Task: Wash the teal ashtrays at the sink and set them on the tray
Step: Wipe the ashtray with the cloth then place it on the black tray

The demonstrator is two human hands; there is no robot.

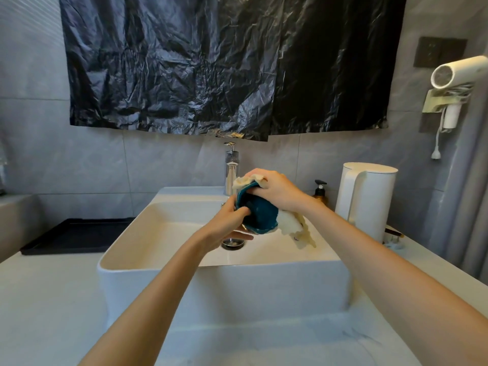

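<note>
We find both forearms converging toward twelve o'clock; left hand grips the ashtray, right hand, at its two o'clock, clutches the cloth.

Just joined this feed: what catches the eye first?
Over the white rectangular sink basin, the left hand grips a round teal ashtray while the right hand holds a cream cloth against it. A crinkled black plastic sheet hangs on the wall above the chrome tap; a flat black tray lies left of the basin.
</note>
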